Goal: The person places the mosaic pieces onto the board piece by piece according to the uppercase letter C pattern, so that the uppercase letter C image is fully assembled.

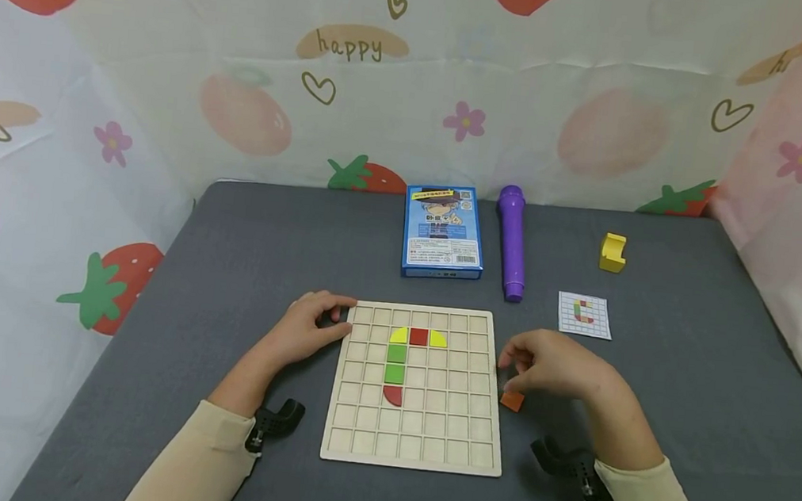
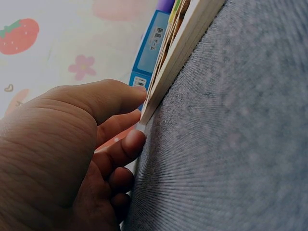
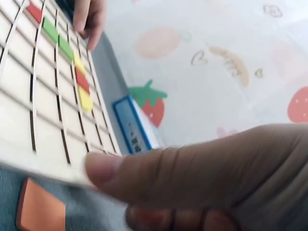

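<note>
A pale wooden grid board [image 1: 427, 448] lies on the table with yellow, red and green pieces set in its upper left squares. My left hand [image 1: 310, 326] rests at the board's upper left corner, thumb and forefinger touching its edge. Beside the right edge is my right hand [image 1: 559, 365], its fingers bent with nothing visible between them. A flat orange piece [image 1: 513, 402] lies on the cloth just below that thumb. In the right wrist view the orange piece [image 3: 41, 207] shows apart from the thumb [image 3: 159, 168], which overlaps the board's edge; contact there is unclear.
A small pattern card [image 1: 585, 315] lies right of the board, with a yellow notched block [image 1: 612, 253] behind it. At the back are a blue box [image 1: 444, 232] and a purple microphone-shaped stick [image 1: 511, 244]. A printed curtain [image 1: 460, 65] hangs behind the grey table.
</note>
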Demonstrator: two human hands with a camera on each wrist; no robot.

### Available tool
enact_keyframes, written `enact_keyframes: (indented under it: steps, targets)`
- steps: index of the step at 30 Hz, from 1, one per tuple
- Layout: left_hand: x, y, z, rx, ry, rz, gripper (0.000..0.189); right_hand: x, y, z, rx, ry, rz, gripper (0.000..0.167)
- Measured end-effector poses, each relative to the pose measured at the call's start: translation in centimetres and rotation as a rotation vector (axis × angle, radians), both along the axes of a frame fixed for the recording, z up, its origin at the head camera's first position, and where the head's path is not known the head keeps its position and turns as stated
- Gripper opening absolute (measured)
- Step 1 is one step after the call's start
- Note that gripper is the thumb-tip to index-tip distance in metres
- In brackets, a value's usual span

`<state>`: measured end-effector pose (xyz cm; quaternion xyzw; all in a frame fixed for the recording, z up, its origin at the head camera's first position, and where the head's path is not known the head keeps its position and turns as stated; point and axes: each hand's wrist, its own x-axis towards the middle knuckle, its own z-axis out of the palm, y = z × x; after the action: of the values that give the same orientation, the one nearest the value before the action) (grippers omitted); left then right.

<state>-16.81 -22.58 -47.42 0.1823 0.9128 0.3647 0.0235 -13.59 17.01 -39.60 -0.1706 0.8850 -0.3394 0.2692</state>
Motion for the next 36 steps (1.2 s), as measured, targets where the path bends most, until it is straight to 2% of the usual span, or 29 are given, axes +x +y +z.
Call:
enact_keyframes:
  steps: [3, 7, 12, 18, 21, 28, 33, 36]
  targets:
    - [0.0, -0.1, -0.1, -0.008, 0.004, -0.003, 0.032, 0.0, 0.1, -0.5, 0.074, -0.055, -0.014, 0.028]
    - [0.0, -0.1, -0.1, -0.008, 0.005, -0.004, 0.032, 0.4, -0.4, -0.9, 0.188, -0.058, -0.018, 0.027]
    - [0.0, 0.0, -0.1, -0.001, 0.01, -0.006, 0.031, 0.9, -1.0, -1.1, 0.287, 0.026, 0.001, 0.022]
    - [0.0, 0.0, -0.1, 0.003, 0.016, -0.008, 0.031, 1.2, -1.0, -0.9, 0.296, 0.092, 0.017, 0.019]
    - [0.0, 0.0, -0.1, 0.007, 0.014, -0.01, 0.031, 1.1, -1.0, -0.4, 0.28, 0.138, -0.003, 0.016]
    - [0.0, -0.1, 0.0, 0.004, 0.013, -0.007, 0.031, 0.9, -1.6, 0.9, 0.135, 0.342, -0.039, 0.018]
    - [0.0, 0.0, 0.0, 0.004, 0.011, -0.006, 0.032, 1.3, -2.8, 1.1, 0.034, 0.383, -0.055, 0.024]
    - [0.0, 0.0, 0.0, 0.007, 0.012, -0.007, 0.031, 1.7, -3.9, 0.9, -0.042, 0.418, -0.025, 0.023]
